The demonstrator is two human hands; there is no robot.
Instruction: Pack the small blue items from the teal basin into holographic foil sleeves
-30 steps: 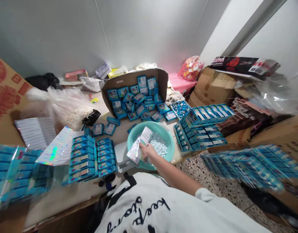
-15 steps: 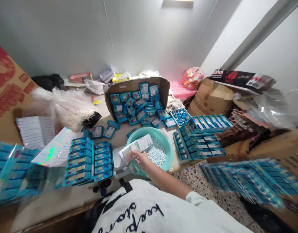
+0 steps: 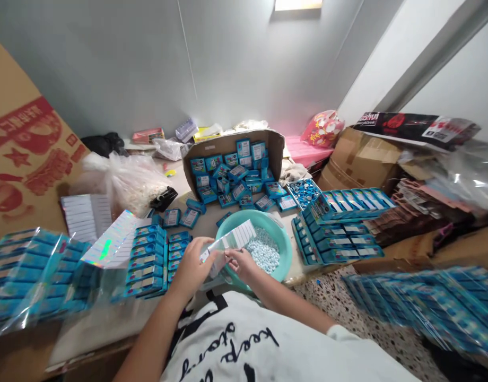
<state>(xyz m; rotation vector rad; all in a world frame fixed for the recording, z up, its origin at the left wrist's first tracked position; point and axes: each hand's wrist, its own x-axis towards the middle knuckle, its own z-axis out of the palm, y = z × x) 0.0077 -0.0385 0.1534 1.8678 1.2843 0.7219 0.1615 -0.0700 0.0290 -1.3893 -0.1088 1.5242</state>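
My left hand [image 3: 192, 263] and my right hand [image 3: 242, 263] both pinch a silvery foil sachet with a white printed strip [image 3: 228, 243], holding it over the near rim of a teal plastic basin [image 3: 282, 245]. The basin holds a heap of pale blue round tablets [image 3: 263, 251], which my hands do not touch. Rows of blue packets [image 3: 146, 260] lie on the table just beyond my left hand. A holographic sheet stack [image 3: 112, 241] sits further left.
An open cardboard box [image 3: 232, 146] of loose blue packets stands behind the basin. More blue boxes [image 3: 339, 233] are stacked on the right. Clear bags of blue packs [image 3: 423, 300] [image 3: 33, 273] bulge in at both sides. Cartons and plastic bags crowd the far right corner.
My left hand has come in from the lower left and taken the sachet alongside my right hand. The view has shifted slightly, moving the table contents rightward in frame.
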